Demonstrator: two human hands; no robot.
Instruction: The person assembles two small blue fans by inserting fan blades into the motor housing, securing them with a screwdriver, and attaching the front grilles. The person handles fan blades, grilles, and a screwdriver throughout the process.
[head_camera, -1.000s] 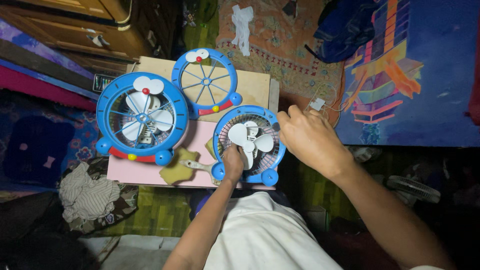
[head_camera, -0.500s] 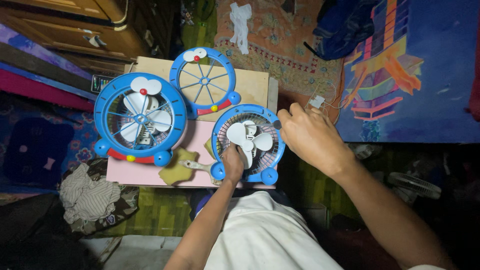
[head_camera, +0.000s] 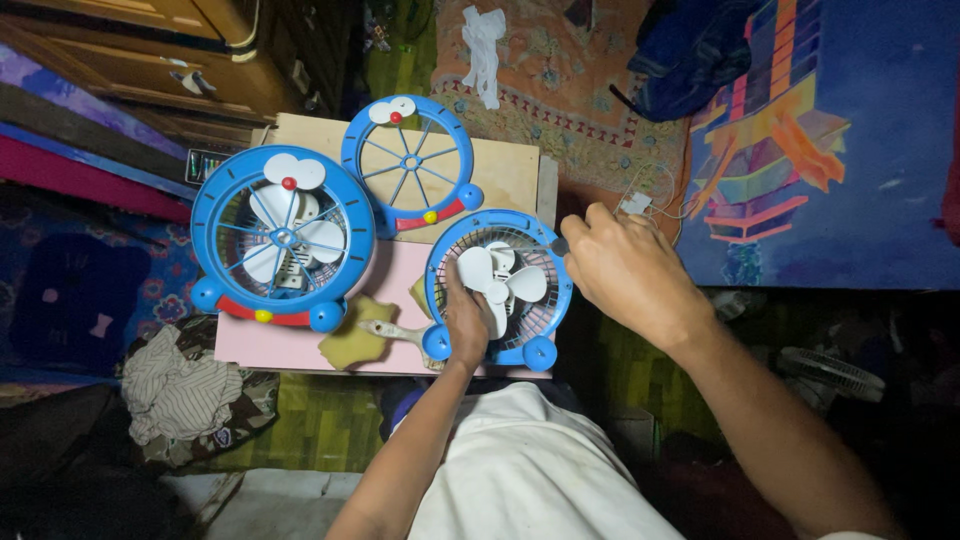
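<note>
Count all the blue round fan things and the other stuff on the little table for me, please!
Blue fans with white blades: 2
Loose blue front grille: 1
Brush with pale handle: 1
Yellowish sponge pieces: 2
Total: 6

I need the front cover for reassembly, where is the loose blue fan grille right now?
In the head view, the loose blue grille lies on the wooden board at the table's far side, between the complete fan and the open fan.
</note>
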